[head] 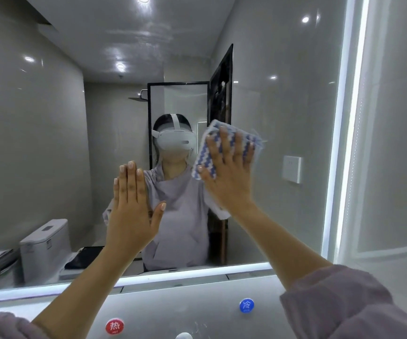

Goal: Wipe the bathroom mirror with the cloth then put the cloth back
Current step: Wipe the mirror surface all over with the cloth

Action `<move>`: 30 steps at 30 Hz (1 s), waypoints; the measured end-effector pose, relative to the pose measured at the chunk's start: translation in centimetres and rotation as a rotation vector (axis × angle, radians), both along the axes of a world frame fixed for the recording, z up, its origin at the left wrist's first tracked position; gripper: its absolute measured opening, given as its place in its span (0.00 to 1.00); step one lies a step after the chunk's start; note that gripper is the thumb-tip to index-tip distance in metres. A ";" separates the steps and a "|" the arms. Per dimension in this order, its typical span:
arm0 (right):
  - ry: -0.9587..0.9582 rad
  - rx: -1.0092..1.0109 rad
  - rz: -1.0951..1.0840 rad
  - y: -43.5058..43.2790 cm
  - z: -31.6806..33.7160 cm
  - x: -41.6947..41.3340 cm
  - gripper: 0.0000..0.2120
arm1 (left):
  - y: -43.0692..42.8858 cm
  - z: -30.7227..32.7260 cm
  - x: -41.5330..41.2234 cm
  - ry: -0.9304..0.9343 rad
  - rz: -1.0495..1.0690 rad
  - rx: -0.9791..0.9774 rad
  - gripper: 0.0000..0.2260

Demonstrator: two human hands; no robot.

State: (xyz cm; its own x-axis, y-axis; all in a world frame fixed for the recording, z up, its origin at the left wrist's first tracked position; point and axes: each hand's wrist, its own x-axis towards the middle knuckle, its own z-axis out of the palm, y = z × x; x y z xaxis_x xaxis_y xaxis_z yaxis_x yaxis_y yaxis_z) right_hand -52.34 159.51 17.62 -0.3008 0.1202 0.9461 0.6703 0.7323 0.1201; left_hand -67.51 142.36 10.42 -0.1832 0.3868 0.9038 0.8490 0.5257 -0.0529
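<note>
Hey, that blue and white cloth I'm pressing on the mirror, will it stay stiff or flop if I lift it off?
Probably floppy: the cloth bunches and folds at its edges around the right hand. Likely light, since that flat hand alone pins it to the mirror. It may slide or drop if the pressure eases, since nothing grips it.
</note>
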 end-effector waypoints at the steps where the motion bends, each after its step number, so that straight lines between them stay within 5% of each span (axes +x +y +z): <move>1: -0.020 0.023 0.004 -1.1 0.4 -1.1 0.37 | 0.0 0.1 0.1 -0.005 -0.003 0.000 0.38; 12: -0.281 0.194 0.082 -6.5 3.1 -5.9 0.33 | 0.0 0.1 0.4 -0.008 0.004 0.006 0.38; 30: -0.143 0.180 -0.004 0.9 4.3 2.0 0.30 | 0.0 -0.1 -0.2 0.001 0.023 -0.011 0.38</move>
State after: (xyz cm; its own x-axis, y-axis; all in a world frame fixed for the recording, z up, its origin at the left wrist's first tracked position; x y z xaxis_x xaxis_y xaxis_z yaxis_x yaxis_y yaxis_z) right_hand -50.33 160.37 21.88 -0.4334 -0.0454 0.9000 0.6402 0.6874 0.3429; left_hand -67.74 142.34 10.34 -0.1908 0.3926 0.8997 0.8368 0.5441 -0.0600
